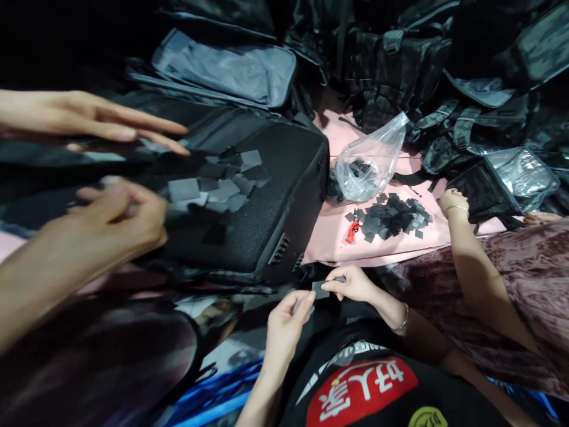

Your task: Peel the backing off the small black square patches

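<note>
At the bottom centre, in front of a black shirt with a red patch, my left hand (291, 314) pinches a small flat dark grey square (320, 290) between thumb and fingers. My right hand (351, 283), with a bracelet on its wrist, is closed at the other side of the same square, its fingertips touching it. Another dark bit pokes out above the right index finger, too small to name. Beyond my hands, a pile of similar dark squares (391, 216) lies on a pink surface (324, 237), beside a small red object (352, 231).
A clear plastic bag (368, 166) holding dark pieces stands behind the pile. Left lies a large black backpack (284, 172) with grey squares (222, 190) on it. A co-worker's hands (120, 213) reach in from the left; another person's hand (456, 201) is at right. Camouflage bags (395, 65) fill the back.
</note>
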The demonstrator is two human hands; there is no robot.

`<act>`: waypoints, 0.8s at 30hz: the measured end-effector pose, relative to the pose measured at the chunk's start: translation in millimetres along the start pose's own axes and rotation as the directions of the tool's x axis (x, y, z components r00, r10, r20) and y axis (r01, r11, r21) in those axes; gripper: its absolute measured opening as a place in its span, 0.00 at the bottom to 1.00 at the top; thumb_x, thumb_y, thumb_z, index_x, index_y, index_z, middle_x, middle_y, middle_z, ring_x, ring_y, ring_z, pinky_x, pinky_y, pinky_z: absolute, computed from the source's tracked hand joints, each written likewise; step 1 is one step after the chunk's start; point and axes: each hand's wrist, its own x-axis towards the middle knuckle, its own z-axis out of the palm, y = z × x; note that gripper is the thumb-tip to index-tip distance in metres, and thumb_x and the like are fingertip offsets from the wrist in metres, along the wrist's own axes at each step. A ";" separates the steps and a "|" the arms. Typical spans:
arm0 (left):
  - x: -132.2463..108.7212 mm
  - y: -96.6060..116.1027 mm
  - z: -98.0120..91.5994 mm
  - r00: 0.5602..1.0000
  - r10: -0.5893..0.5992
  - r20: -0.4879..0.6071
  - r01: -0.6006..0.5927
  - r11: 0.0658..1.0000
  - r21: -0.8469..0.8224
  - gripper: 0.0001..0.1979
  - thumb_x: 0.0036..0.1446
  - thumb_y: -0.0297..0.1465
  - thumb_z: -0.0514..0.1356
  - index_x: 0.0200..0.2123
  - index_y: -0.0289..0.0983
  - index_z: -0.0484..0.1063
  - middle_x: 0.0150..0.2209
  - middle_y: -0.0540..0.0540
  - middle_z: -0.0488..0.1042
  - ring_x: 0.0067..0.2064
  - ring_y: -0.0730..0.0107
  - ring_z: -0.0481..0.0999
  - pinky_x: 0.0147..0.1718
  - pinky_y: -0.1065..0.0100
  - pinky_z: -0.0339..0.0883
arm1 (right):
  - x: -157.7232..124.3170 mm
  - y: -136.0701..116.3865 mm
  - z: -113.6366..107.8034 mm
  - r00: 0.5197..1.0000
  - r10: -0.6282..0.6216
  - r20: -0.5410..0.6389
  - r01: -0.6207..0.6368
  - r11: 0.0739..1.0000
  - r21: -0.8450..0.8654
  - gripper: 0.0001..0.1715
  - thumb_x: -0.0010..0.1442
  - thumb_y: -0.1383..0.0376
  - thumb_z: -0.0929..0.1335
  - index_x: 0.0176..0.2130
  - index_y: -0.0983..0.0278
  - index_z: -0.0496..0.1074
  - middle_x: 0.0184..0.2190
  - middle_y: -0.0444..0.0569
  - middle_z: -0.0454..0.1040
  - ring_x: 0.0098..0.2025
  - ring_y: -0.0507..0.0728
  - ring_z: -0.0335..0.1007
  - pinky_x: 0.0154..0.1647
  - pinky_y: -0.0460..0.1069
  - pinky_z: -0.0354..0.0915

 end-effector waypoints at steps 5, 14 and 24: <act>2.2 -2.7 -11.1 0.994 -0.016 -0.104 0.015 1.000 -0.017 0.21 0.37 0.47 0.69 0.26 0.35 0.72 0.20 0.54 0.64 0.20 0.77 0.60 0.18 0.74 0.56 | 26.1 3.2 -54.0 0.964 0.090 -0.250 -0.037 0.977 0.210 0.19 0.49 0.55 0.71 0.22 0.68 0.67 0.11 0.39 0.62 0.13 0.44 0.50 0.15 0.42 0.43; 9.4 0.7 -10.8 0.981 -0.166 -0.097 0.143 0.967 -0.209 0.24 0.25 0.44 0.74 0.24 0.33 0.74 0.22 0.53 0.66 0.21 0.82 0.57 0.18 0.77 0.55 | 22.7 -12.9 -81.8 0.971 0.215 0.100 -0.216 0.629 0.746 0.21 0.66 0.67 0.51 0.22 0.64 0.54 0.08 0.33 0.40 0.12 0.45 0.28 0.11 0.41 0.33; 9.8 22.4 25.0 0.997 0.004 0.080 0.008 0.989 -0.145 0.21 0.40 0.42 0.69 0.35 0.34 0.76 0.19 0.55 0.58 0.20 0.80 0.54 0.18 0.75 0.49 | 0.7 -21.0 -34.5 0.982 0.142 0.127 -0.188 0.608 0.772 0.22 0.65 0.62 0.57 0.20 0.64 0.54 0.09 0.33 0.44 0.11 0.44 0.33 0.11 0.40 0.35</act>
